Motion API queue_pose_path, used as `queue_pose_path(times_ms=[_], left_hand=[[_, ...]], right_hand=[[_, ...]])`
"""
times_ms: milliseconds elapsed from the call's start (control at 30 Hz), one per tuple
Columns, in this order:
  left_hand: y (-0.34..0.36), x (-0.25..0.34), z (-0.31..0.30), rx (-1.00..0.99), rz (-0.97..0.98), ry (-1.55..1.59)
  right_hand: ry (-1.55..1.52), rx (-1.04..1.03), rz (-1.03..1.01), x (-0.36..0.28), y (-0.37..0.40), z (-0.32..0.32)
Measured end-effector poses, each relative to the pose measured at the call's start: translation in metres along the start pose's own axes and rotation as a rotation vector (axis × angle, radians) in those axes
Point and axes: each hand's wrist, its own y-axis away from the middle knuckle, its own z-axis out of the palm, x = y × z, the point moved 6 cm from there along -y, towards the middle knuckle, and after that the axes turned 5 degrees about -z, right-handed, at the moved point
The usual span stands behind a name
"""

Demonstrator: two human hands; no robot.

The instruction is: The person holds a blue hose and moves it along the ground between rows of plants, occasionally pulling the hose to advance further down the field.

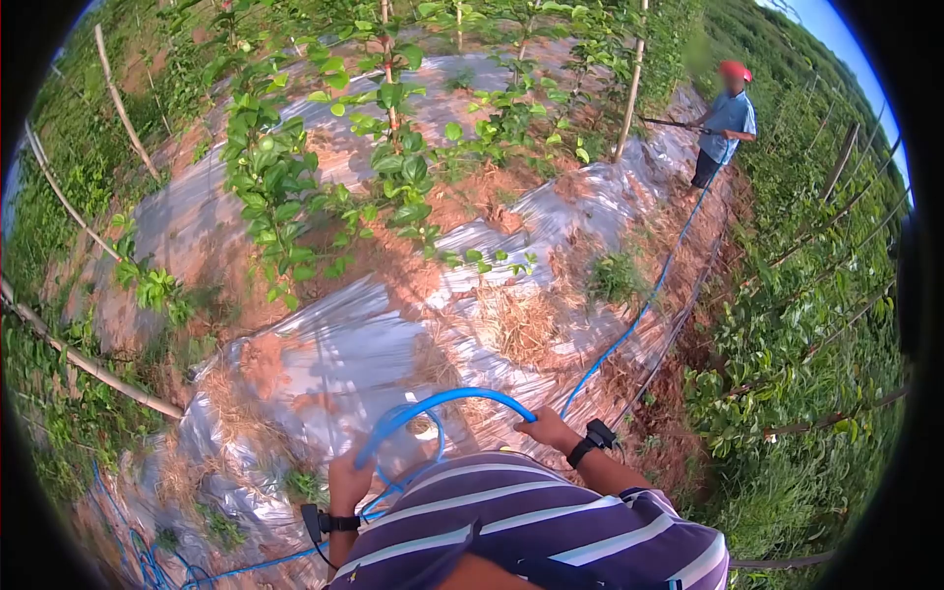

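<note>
A blue hose [462,393] arches between my two hands in front of my striped shirt. My left hand [349,480] is closed on its left end of the arch, slightly blurred. At the other end, my right hand [549,430] grips the hose with the fingers wrapped round it. Below the arch, a loop of the hose hangs near my waist. Each wrist wears a black strap with a small device.
A person in a red cap and blue shirt [726,128] stands up the row holding a long rod. Blue hose runs along the ground toward them. Silvery plastic sheeting [364,334], leafy plants [265,177], stakes [634,79] and dry straw [516,324] surround me. Tangled hose [152,568] lies lower left.
</note>
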Motion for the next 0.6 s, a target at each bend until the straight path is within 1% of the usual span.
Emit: queue_pose_path(times_ms=[67,133,233,333,400,467,600], left_hand=[[-0.001,0.0,0.003,-0.01,-0.005,-0.003],[-0.002,0.0,0.005,-0.028,-0.004,-0.009],[-0.003,0.003,0.005,-0.003,0.027,0.002],[-0.004,0.0,0.006,-0.003,-0.011,-0.055],[-0.002,-0.001,0.006,0.009,-0.023,0.025],[-0.003,-0.005,0.011,0.007,-0.014,0.027],[-0.002,0.001,0.01,-0.016,-0.007,0.015]], right_hand=[[-0.008,0.006,0.002,0.007,-0.001,0.002],[-0.043,0.022,-0.052,0.014,-0.004,0.006],[-0.041,0.004,-0.034,0.016,-0.01,0.012],[-0.079,-0.015,-0.017,0.014,-0.009,0.01],[-0.08,-0.029,-0.012,0.007,-0.007,0.006],[-0.071,-0.027,0.006,0.005,-0.005,0.003],[-0.06,-0.025,-0.007,0.029,-0.021,0.013]])
